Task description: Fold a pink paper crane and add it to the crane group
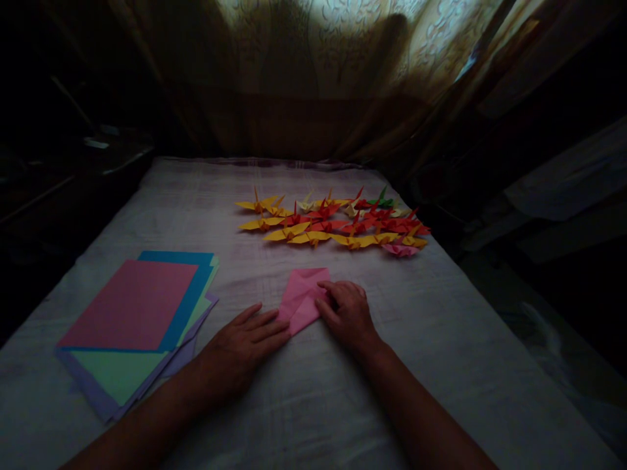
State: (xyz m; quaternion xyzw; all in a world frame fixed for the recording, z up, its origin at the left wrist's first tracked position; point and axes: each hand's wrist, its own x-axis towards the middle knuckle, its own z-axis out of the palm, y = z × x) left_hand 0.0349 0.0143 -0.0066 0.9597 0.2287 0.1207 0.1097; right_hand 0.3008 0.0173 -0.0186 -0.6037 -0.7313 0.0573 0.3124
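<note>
A folded sheet of pink origami paper (301,297) lies on the cloth in front of me, with crease lines across it. My left hand (247,343) rests flat with its fingers stretched out, the fingertips touching the paper's lower left corner. On the other side, my right hand (347,310) has its fingers curled, with thumb and forefinger pinching the paper's right edge. Part of that edge is hidden under the right hand's fingers.
Left of my hands lies a stack of square sheets (132,303), pink over blue, green and purple. Beyond the pink paper stand several folded paper cranes (313,238) in yellow, red, green, white and pink. A patterned curtain (313,78) hangs behind the cloth-covered surface (431,365).
</note>
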